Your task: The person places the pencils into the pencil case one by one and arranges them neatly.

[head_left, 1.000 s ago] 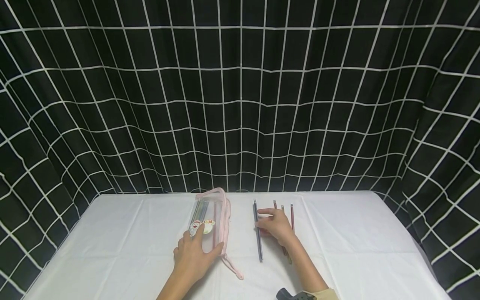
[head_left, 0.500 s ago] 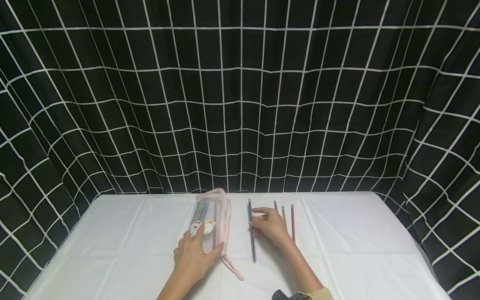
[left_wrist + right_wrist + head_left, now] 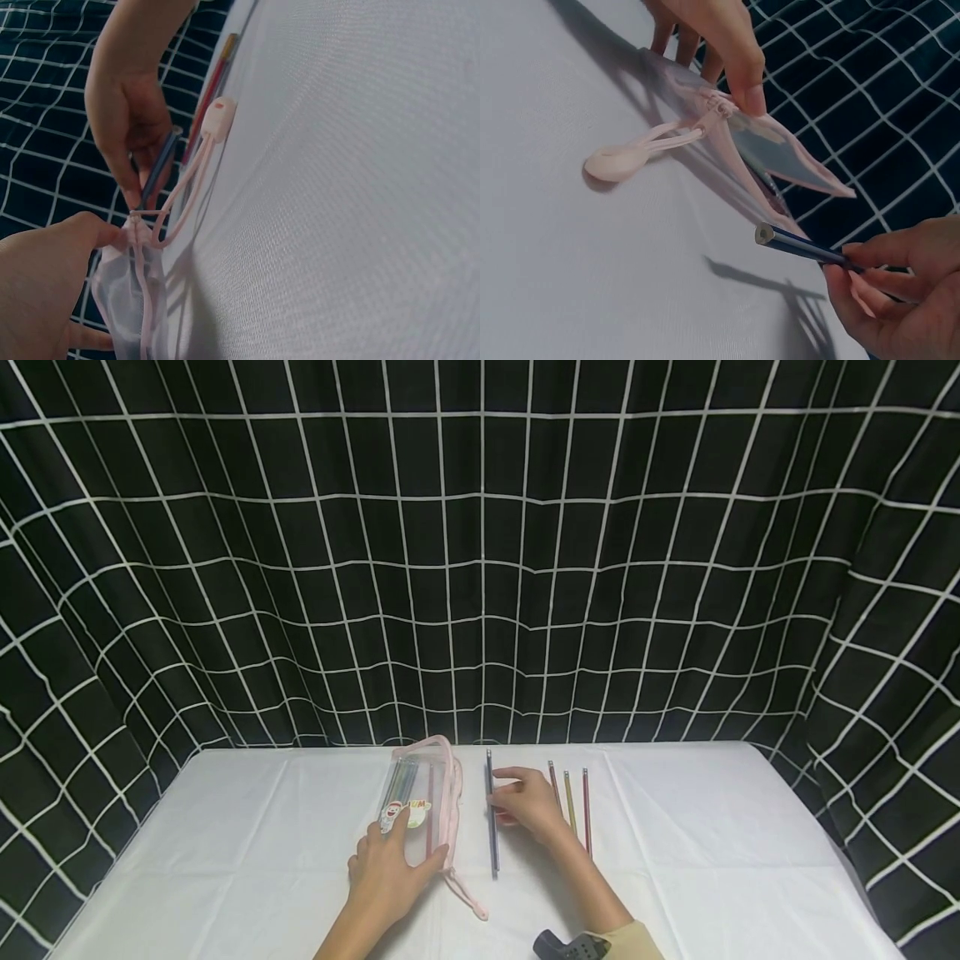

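A mesh pencil case [image 3: 450, 802] with pink trim lies left of the middle, its zipped side parted in the right wrist view. Several pencils [image 3: 398, 783] show through its mesh. My left hand [image 3: 386, 870] holds the case near its front end, thumb at the zip edge [image 3: 731, 124] and fingers across the far side. My right hand [image 3: 531, 802] pinches a dark blue pencil [image 3: 492, 835] between thumb and fingers. The pencil points lengthwise away from me, just right of the case's opening and raised over the cloth, its shadow [image 3: 765, 277] below.
Right of the right hand lie a dark red pencil [image 3: 553, 781], a yellow pencil [image 3: 570, 797] and a red pencil [image 3: 587, 810]. A pink zip-pull loop [image 3: 468, 897] trails from the case. White cloth [image 3: 720, 827] covers the table; a black grid curtain [image 3: 480, 568] hangs behind.
My right hand has carried the blue pencil left, from beside the loose pencils toward the case, lifting it a little. The left hand and the case have stayed in place.
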### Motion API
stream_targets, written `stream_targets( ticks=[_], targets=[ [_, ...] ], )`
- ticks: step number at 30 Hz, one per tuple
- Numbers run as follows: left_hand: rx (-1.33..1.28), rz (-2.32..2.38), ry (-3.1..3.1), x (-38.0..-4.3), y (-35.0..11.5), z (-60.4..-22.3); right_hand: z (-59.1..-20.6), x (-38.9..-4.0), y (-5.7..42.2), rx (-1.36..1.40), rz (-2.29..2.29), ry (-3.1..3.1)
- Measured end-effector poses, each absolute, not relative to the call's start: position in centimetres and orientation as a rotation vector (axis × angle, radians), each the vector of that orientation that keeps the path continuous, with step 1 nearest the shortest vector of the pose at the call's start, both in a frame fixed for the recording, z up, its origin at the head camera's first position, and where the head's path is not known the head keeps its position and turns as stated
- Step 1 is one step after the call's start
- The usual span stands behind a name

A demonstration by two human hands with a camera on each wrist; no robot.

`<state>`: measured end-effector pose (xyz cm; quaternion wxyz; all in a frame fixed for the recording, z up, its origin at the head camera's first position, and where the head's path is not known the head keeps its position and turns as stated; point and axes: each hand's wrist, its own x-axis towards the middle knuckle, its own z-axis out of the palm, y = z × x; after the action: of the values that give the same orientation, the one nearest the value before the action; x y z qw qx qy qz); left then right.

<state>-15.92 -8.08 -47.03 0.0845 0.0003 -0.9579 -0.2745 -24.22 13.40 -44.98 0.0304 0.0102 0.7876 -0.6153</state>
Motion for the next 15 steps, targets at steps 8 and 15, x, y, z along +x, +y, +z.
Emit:
stream_targets(
  ticks=[8, 15],
  targets=[
    [0.004, -0.825, -2.872, -16.0, -8.1, -47.2, -44.9, -24.6, 12.6, 0.027, -1.953, 2.373],
    [0.002, -0.818, -2.863, -16.0, -8.1, -47.2, -45.1, -25.1, 12.0, 0.033, -1.96, 2.366]
  ],
)
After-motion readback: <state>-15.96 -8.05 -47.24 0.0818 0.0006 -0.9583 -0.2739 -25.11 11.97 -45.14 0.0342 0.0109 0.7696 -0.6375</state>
